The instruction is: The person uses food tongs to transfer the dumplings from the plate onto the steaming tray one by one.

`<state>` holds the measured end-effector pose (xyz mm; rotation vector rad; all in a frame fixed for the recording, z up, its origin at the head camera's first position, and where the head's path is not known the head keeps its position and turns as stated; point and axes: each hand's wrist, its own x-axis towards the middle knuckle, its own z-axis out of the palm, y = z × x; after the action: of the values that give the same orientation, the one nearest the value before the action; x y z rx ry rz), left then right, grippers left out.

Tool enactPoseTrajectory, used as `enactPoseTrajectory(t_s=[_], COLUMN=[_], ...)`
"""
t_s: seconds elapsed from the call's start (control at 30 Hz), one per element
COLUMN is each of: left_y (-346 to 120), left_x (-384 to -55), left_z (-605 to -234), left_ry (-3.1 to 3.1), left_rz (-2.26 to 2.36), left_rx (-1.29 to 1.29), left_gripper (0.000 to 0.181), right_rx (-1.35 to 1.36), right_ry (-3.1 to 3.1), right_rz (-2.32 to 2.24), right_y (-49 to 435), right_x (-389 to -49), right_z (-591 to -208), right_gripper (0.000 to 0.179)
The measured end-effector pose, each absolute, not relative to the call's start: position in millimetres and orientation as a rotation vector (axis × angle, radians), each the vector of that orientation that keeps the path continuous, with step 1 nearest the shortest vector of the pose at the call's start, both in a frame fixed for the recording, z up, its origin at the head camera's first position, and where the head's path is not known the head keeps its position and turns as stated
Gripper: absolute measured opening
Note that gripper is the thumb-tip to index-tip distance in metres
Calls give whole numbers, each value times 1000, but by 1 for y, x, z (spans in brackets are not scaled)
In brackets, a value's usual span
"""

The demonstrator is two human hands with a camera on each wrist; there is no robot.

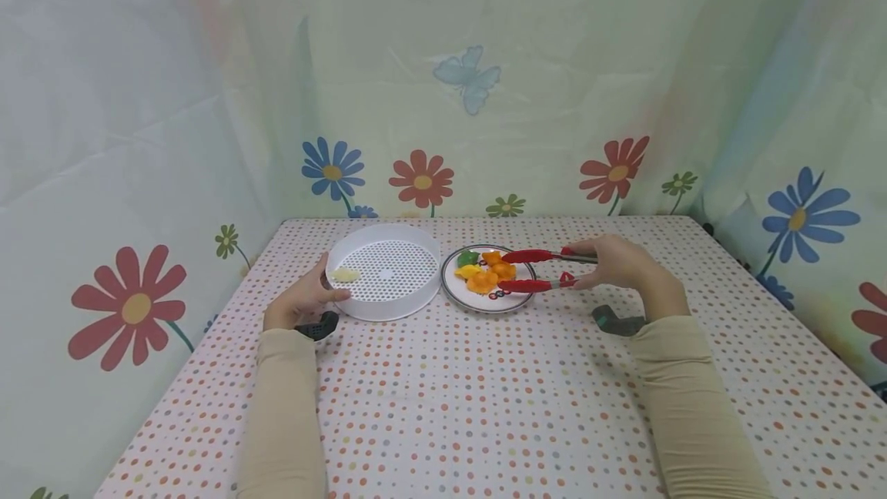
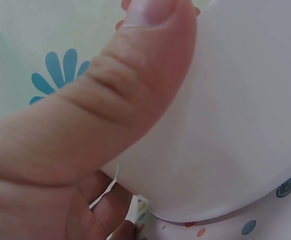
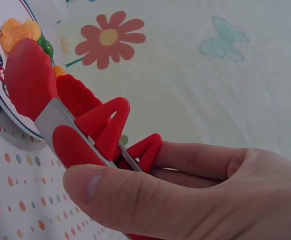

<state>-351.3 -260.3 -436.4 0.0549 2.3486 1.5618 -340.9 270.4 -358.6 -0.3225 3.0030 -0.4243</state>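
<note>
My left hand [image 1: 305, 299] grips the near-left rim of a round white steamer basket [image 1: 391, 309], its thumb along the side wall [image 2: 225, 150]. A pale yellow piece [image 1: 345, 275] lies on the left of its perforated floor. My right hand [image 1: 620, 264] holds red-tipped metal tongs [image 1: 528, 256] between thumb and fingers. Their two arms stand apart, tips reaching over the right part of a white plate [image 1: 453, 288]. On that plate sit several orange pieces [image 1: 482, 282], a yellow one [image 1: 466, 272] and a green one [image 1: 467, 259], shaped like small dumplings.
A dotted cloth [image 1: 443, 399] covers the table. Basket and plate stand side by side towards the back. Behind and on both sides hangs a flowered curtain [image 1: 388, 98]. Dark devices [image 1: 618, 322] are strapped at both wrists.
</note>
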Motion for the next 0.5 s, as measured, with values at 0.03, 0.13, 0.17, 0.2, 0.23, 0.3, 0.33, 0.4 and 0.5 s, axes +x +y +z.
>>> enactPoseTrajectory(t_s=[0.03, 0.13, 0.17, 0.2, 0.23, 0.3, 0.33, 0.4, 0.5], left_y=[-260, -260, -260, -260, -260, -260, -260, -260, -259], left_x=[-351, -350, -350, -350, -350, -351, -351, -351, -352], left_z=[-436, -437, -437, -438, -438, -438, -438, -439, -438], left_ry=[2354, 2362, 2362, 2364, 2366, 2371, 2374, 2376, 2367], left_rz=[1555, 1551, 1552, 1555, 1556, 1565, 1571, 1576, 1577], left_rx=[53, 52, 54, 61, 73, 97, 109, 121, 106], left_gripper=[131, 131, 131, 131, 130, 128, 127, 125, 125], right_rx=[-312, -286, -278, -271, -264, -260, -259, -252, -248], right_ry=[3003, 3008, 3009, 3010, 3011, 3015, 3018, 3019, 3023], right_rz=[-423, -417, -417, -418, -419, -419, -416, -416, -400], right_y=[271, 271, 272, 272, 273, 273, 274, 273, 270], right_x=[-341, -342, -343, -343, -343, -343, -343, -343, -342], right_z=[-359, -361, -361, -361, -361, -362, -362, -362, -363], right_gripper=[78, 78, 77, 77, 76, 75, 75, 75, 73])
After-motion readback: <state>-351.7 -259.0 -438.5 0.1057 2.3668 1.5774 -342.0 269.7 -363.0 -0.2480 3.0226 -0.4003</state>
